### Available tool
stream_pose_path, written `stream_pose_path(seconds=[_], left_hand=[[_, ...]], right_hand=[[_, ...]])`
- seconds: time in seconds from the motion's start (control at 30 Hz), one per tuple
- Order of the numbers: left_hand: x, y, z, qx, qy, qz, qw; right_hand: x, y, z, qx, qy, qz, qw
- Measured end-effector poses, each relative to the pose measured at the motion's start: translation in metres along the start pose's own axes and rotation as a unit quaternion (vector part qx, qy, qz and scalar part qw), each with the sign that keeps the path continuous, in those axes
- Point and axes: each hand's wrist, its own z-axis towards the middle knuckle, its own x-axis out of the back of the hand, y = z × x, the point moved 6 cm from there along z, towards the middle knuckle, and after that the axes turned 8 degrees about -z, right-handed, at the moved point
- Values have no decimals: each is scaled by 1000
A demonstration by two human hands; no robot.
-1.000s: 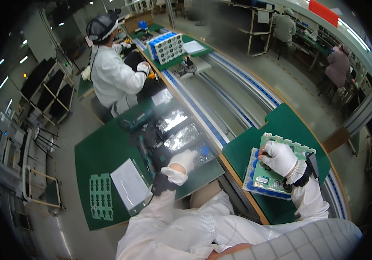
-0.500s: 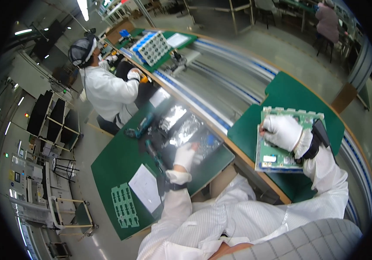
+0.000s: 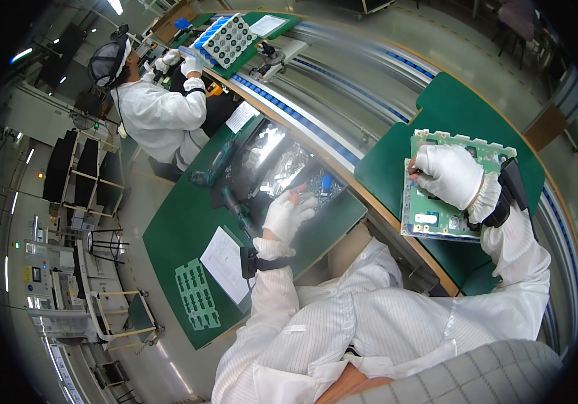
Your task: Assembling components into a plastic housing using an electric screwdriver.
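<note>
My left hand [image 3: 287, 217], in a white glove with bare fingertips, is at the near edge of a dark tray [image 3: 296, 165] of shiny metal parts. Its fingers are apart, close to small screws and a blue piece [image 3: 327, 183]. My right hand [image 3: 447, 176], gloved alike, rests on the left part of a green circuit board [image 3: 461, 222] with pale notched edges. Its fingers are curled together, bare fingertips pressed near the board's left side; whatever they pinch is hidden. The board lies on a green mat [image 3: 387, 148].
Two teal power screwdrivers [image 3: 236, 210] lie left of the tray. Nearer are a paper sheet [image 3: 225, 266] and a green slotted panel [image 3: 197, 296]. A roller conveyor [image 3: 296, 114] runs behind. At far left a co-worker [image 3: 161, 111] works beside a block of cells [image 3: 227, 42].
The view has shifted slightly. My left hand, blurred before, now shows clearly with fingers apart at the tray. My right hand stays on the board. The co-worker's hands have moved up toward the cell block.
</note>
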Motion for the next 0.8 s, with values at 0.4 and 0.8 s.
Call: stream_pose_path(seconds=[0.4,0.8], left_hand=[[24,10,-5,-15,83,-13,996],[127,72,-75,-43,497,602,624]], right_hand=[[3,-4,1,20,28,-22,999],[12,-3,1,-11,30,-7,999]])
